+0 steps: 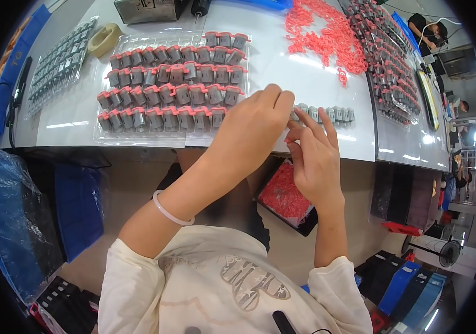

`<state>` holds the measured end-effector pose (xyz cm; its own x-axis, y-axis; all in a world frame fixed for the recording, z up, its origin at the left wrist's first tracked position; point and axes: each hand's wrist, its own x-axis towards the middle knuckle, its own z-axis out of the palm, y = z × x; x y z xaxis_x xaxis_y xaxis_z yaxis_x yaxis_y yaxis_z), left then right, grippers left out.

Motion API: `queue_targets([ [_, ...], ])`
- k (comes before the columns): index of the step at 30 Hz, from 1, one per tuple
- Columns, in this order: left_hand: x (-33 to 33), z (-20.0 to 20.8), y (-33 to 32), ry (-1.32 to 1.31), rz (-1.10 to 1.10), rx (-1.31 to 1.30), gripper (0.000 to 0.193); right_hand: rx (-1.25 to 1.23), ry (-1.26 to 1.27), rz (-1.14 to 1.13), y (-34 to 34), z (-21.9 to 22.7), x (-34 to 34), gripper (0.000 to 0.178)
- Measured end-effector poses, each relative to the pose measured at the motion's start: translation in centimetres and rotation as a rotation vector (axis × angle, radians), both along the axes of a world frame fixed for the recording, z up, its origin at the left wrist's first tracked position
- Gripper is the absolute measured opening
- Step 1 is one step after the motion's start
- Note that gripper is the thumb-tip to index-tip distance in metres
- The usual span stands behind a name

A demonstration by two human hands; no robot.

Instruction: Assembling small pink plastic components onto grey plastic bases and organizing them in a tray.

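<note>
Above the table's front edge my two hands meet. My left hand [261, 119] is closed in a pinch with its knuckles up, and whatever sits between its fingertips is hidden. Close against it, my right hand [317, 161] has its thumb and forefinger drawn together. A spot of pink shows at those fingertips, too small to name. Just beyond the right fingers stands a short row of small grey motors [338, 115]. Left of my hands lies a clear plastic tray [101, 136] with rows of grey motors [182, 92] wearing pink plastic clips.
Loose pink clips [327, 33] are heaped at the back right. Beyond them are more clipped motors [388, 72]. At left sit a tape roll [104, 40] and another filled tray [62, 61]. A box of pink pieces [285, 195] is below the table edge. Other people work far right.
</note>
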<state>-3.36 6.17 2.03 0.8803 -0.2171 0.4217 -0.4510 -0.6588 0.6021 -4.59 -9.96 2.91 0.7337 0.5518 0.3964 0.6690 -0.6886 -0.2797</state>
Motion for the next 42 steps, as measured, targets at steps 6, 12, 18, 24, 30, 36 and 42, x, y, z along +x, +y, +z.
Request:
queue_targets([
  [6,-2.2,1.8,3.0,0.019,-0.053,-0.662,0.024,0.048,-0.007,-0.027,-0.3,-0.3,0.4,0.006],
  [12,-8.5,1.6,5.2,0.476,-0.274,-1.257,0.025,0.934,0.643,0.078,-0.2,0.7,-1.6,0.012],
  [18,-11.3,-1.1,4.8,0.5,-0.178,-1.372,0.028,1.108,1.239,0.171,3.2,1.8,-4.5,0.017],
  [24,-12.4,-3.1,5.6,0.562,-0.215,-1.438,0.033,1.046,1.169,0.102,4.9,1.8,-6.2,0.013],
  [30,-13.2,-3.4,5.7,0.601,-0.19,-1.539,0.033,1.01,0.976,0.024,6.4,2.0,-7.5,0.011],
  [36,-13.3,-3.3,5.6,0.454,-0.281,-1.464,0.034,0.652,0.389,0.183,6.2,1.2,-7.6,0.019],
  [42,-13.6,-2.8,4.8,0.479,-0.196,-1.636,0.036,0.57,0.206,0.219,5.7,0.6,-7.4,0.028],
])
